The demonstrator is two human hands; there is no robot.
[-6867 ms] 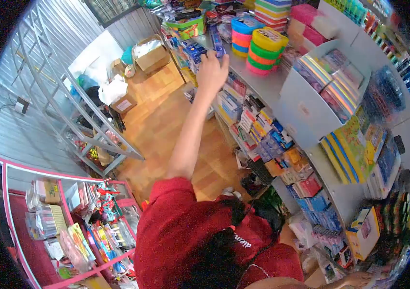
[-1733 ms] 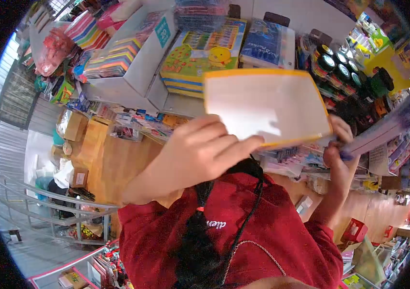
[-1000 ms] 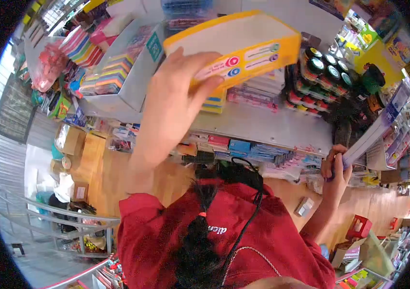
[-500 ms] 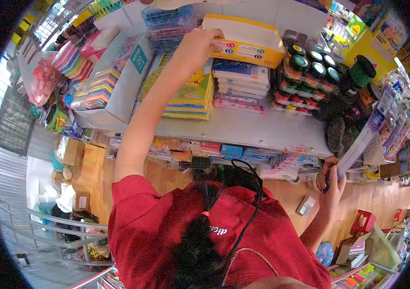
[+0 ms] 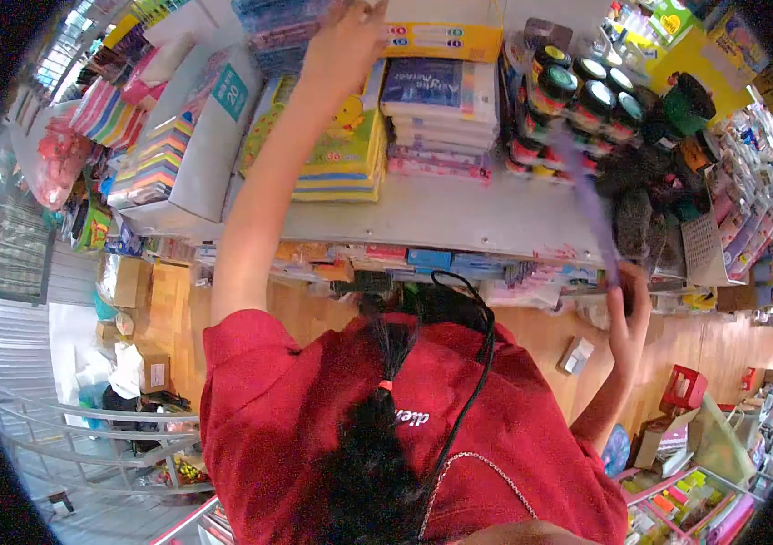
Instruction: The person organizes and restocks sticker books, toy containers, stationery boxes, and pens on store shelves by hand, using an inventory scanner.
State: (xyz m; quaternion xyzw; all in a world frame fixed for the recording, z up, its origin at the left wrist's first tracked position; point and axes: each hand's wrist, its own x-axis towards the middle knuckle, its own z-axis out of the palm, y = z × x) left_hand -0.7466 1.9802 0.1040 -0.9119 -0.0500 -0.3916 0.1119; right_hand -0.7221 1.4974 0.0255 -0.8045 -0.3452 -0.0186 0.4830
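My left hand (image 5: 350,41) is at the left end of the yellow box (image 5: 445,41) on the shelf; its fingers are blurred and partly cut off by the top edge, so their grip is unclear. Under the box lies a stack of acrylic marker packs (image 5: 436,91). Yellow picture packs (image 5: 346,150) are stacked beneath my left forearm. At the shelf's front edge on the right, my right hand (image 5: 630,300) is closed on a long purple strip (image 5: 589,195), which is smeared by motion and points up toward the black-lidded paint jars (image 5: 577,100).
A white box of colourful packs (image 5: 196,136) stands on the left of the grey shelf (image 5: 405,213). At the right are dark rolls (image 5: 686,109) and a white basket (image 5: 706,245). Below are a small white box (image 5: 575,355) and a red crate (image 5: 683,388) on the floor.
The shelf has shifted upward in view. My left hand has slid slightly left along the yellow box. The purple strip in my right hand has swung from leaning right to leaning left.
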